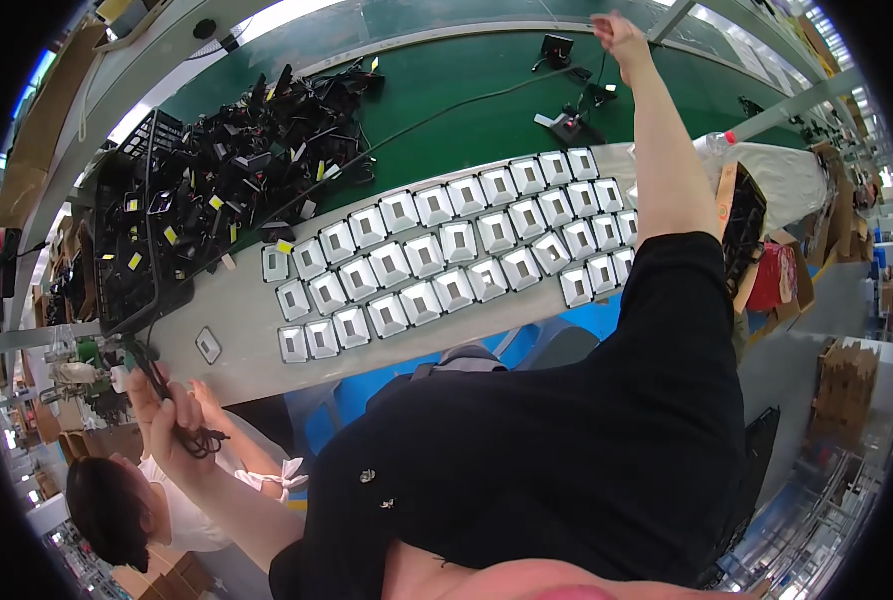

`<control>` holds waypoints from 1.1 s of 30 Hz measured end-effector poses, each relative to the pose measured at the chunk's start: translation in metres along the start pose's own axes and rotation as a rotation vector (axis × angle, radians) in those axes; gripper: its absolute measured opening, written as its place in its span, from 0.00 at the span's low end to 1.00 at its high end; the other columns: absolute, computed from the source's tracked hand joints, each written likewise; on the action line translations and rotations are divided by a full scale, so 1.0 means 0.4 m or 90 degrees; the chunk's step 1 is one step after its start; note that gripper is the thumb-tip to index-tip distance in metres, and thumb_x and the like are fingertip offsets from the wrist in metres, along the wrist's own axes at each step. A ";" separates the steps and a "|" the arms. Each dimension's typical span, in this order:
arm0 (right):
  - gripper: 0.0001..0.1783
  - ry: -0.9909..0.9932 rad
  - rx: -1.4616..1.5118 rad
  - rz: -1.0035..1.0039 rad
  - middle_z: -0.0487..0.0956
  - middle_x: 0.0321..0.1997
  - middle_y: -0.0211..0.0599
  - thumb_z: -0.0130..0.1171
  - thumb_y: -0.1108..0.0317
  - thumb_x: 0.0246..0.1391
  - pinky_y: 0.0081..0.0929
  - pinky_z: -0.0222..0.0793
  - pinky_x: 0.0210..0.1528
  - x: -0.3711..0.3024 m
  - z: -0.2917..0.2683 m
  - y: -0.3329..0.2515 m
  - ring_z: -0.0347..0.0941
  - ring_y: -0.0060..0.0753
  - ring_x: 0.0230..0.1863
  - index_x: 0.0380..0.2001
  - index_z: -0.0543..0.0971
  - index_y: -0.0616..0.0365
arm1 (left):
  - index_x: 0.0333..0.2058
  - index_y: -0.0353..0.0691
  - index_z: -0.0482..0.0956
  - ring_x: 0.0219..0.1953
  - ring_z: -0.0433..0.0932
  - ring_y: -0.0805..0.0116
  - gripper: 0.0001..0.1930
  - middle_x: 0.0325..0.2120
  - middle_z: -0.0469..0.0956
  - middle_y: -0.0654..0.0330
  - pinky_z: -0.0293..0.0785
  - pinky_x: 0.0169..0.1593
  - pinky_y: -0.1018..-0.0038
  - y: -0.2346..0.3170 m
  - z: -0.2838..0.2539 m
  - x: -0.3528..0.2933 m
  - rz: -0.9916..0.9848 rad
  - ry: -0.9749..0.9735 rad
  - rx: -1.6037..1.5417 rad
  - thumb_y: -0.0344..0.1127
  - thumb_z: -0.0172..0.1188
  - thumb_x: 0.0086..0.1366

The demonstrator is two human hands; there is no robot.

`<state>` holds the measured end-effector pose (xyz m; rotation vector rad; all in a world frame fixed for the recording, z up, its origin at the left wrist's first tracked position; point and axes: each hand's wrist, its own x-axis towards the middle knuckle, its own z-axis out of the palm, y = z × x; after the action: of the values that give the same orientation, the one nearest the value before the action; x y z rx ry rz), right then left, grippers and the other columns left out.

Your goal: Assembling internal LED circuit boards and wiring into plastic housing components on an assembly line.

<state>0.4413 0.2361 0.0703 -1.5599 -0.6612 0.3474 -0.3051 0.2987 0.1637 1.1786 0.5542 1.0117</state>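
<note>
Left hand (172, 412) clasping a black cord bundle (199, 441), right hand (619, 42) hanging far off

From the head view, the left hand is wrapping its fingers around the cord bundle at the near left, with dark loops showing below the palm. The right hand is hanging over the far right of the green mat (437, 75), fingers partly bent; whether they are pinching anything, I cannot tell. A long dark cable (447, 108) is crossing the mat, and a heap of black parts (267, 150) is filling the far left. Silver-faced units (457, 242) are lying in rows on the grey tabletop (252, 340), one of them apart at the left.

Judging by this, the person is handling corded parts with both arms spread wide; the next move seems to be calling for a secure hold on the bundle and enough slack to keep the cable from dragging over the rows.

Small yellow patches are showing among the black parts, possibly labels, but nothing on them is reading clearly. No lettering is showing legibly on the units either.
</note>
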 end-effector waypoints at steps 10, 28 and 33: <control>0.19 0.009 -0.382 -0.448 0.77 0.30 0.47 0.40 0.58 0.57 0.34 0.67 0.39 -0.090 0.193 -0.297 0.73 0.41 0.36 0.32 0.78 0.60 | 0.54 0.36 0.59 0.25 0.63 0.78 0.25 0.44 0.68 0.56 0.59 0.27 0.85 0.026 -0.123 -0.163 0.023 0.227 0.082 0.21 0.47 0.56; 0.13 -0.196 -0.658 -0.535 0.72 0.43 0.58 0.44 0.67 0.55 0.42 0.63 0.51 -0.083 0.547 -0.147 0.68 0.56 0.46 0.40 0.73 0.60 | 0.53 0.29 0.64 0.30 0.68 0.80 0.21 0.40 0.71 0.60 0.65 0.32 0.85 -0.081 -0.086 -0.060 -0.032 0.314 0.145 0.22 0.48 0.60; 0.16 -0.308 -0.572 -0.243 0.80 0.36 0.36 0.59 0.64 0.47 0.25 0.68 0.46 -0.080 0.504 0.066 0.75 0.30 0.41 0.40 0.77 0.56 | 0.52 0.29 0.65 0.29 0.68 0.80 0.19 0.41 0.71 0.58 0.65 0.29 0.86 -0.085 -0.098 -0.094 -0.099 0.319 0.114 0.22 0.47 0.61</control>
<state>0.3030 0.3787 0.0167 -2.1451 -1.6243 0.1286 -0.3426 0.2837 0.1141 1.0160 1.1344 1.1427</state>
